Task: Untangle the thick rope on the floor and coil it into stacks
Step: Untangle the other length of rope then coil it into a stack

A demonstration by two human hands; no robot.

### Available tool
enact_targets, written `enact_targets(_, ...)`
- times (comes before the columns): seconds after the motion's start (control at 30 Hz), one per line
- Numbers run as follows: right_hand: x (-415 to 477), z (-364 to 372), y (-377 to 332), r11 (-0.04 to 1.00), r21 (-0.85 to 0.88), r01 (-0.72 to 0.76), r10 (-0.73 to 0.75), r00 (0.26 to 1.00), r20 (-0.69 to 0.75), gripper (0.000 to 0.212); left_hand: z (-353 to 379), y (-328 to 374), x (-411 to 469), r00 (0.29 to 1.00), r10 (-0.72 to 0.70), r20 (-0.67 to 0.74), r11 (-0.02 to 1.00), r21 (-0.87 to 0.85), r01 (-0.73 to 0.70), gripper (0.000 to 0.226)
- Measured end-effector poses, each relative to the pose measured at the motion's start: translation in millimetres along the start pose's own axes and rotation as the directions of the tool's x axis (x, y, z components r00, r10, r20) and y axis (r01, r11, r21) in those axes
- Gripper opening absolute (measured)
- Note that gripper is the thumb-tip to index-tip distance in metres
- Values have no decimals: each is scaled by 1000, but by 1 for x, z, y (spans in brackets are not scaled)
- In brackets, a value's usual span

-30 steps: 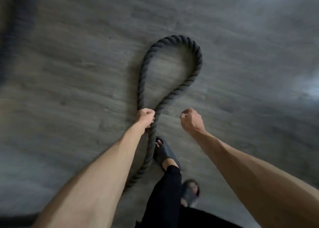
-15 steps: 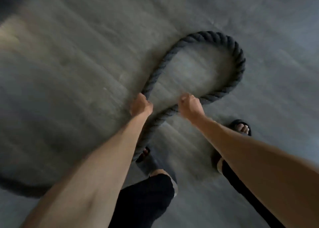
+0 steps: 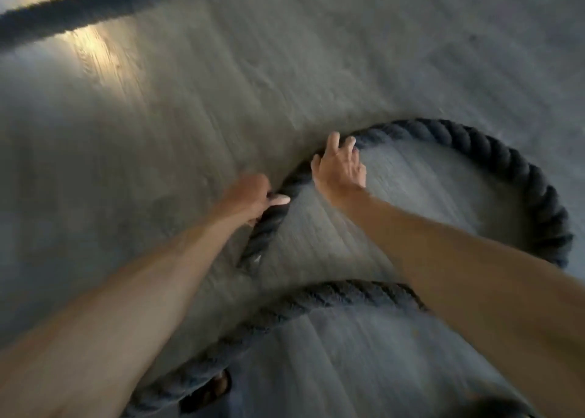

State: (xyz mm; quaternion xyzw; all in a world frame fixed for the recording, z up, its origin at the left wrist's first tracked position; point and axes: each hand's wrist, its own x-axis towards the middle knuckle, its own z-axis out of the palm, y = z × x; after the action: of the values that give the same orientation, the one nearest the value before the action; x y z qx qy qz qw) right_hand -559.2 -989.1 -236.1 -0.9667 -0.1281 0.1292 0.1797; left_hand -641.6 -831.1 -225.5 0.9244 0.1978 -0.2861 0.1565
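Thick rope (image 3: 493, 153) lay on the grey wood-grain floor (image 3: 285, 69) in a wide loop bulging rightward, part of it hidden under the right forearm (image 3: 474, 275), its lower run slanting down-left past a blurred sandal (image 3: 205, 392). The left hand (image 3: 250, 196) gripped the loop's left stretch, thumb over it; the right hand (image 3: 340, 170) curled its fingers over the strand just beyond. Another smeared length crossed the top-left corner, cut off.
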Motion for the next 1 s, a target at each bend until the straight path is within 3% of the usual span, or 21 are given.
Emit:
enact_targets(0.13, 49, -11, 25, 902, -395, 173, -200, 979, -27, 54, 2, 27, 45, 939, 37, -341, 999, -22, -48, 50)
enact_targets(0.23, 80, -22, 45, 861, -457, 224, -247, 969, 8, 60, 10, 29, 54, 849, 284, -446, 954, 46, -295, 41)
enact_targets(0.33, 81, -28, 49, 892, -383, 240, -247, 968, 30, 68, 24, -2, 35, 686, 622, -378, 783, 282, -554, 60)
enact_targets(0.4, 76, -36, 50, 925, -316, 209, -213, 977, 21, 65, 30, -20, 22, 609, 736, -295, 658, 521, -543, 78)
enact_targets(0.5, 78, -51, 64, 896, -380, 231, -221, 973, 72, 72, 23, -22, 16, 578, 796, -181, 527, 676, -515, 96)
enact_targets(0.63, 83, -58, 107, 875, -435, 214, -179, 977, 120, 74, 22, 14, 21, 452, 891, -44, 318, 769, -554, 81)
enact_targets(0.77, 77, -65, 115, 892, -415, 180, -148, 983, 108, 73, 33, 56, 25, 320, 943, -86, 284, 710, -644, 66)
enact_targets(0.87, 77, -79, 128, 911, -410, 54, -18, 996, 92, 82, 32, 91, 27, 385, 903, -188, 382, 763, -522, 70)
enact_targets(1.0, 67, -90, 167, 928, -371, 28, 25, 990, 138, 67, 36, 123, 29, 614, 759, -215, 524, 762, -381, 77)
